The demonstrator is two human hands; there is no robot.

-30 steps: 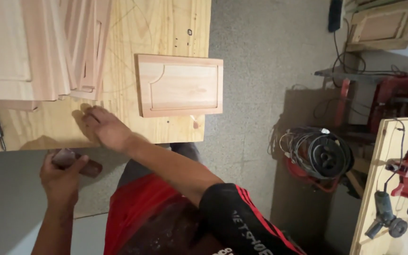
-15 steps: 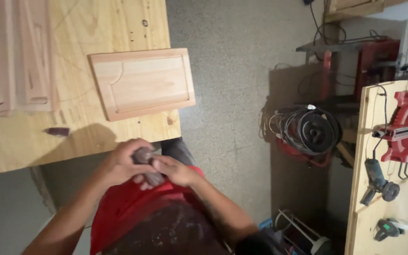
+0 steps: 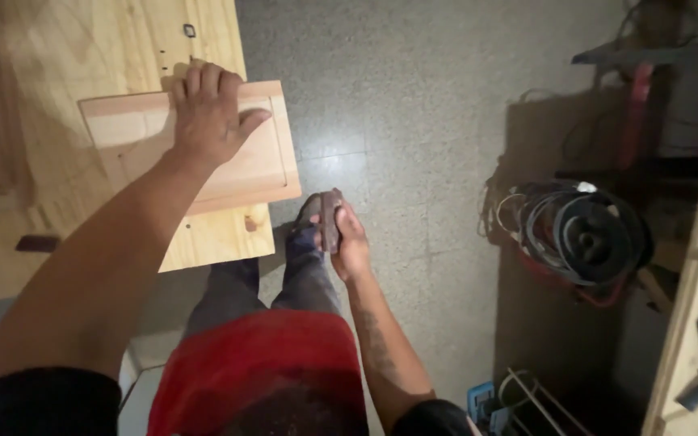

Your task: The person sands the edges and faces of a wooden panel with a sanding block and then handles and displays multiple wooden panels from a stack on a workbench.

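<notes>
Left hand [image 3: 212, 117] now flat, fingers spread, pressing on the pale rectangular wooden cabinet-door panel [image 3: 245, 171]; half a second ago both hands met at the small dark sanding block [image 3: 330, 220]. Right hand [image 3: 347, 241] alone grips that block, off the plywood surface [image 3: 123, 48] edge, above the floor. Panel is pinned, overhanging the surface corner.
</notes>
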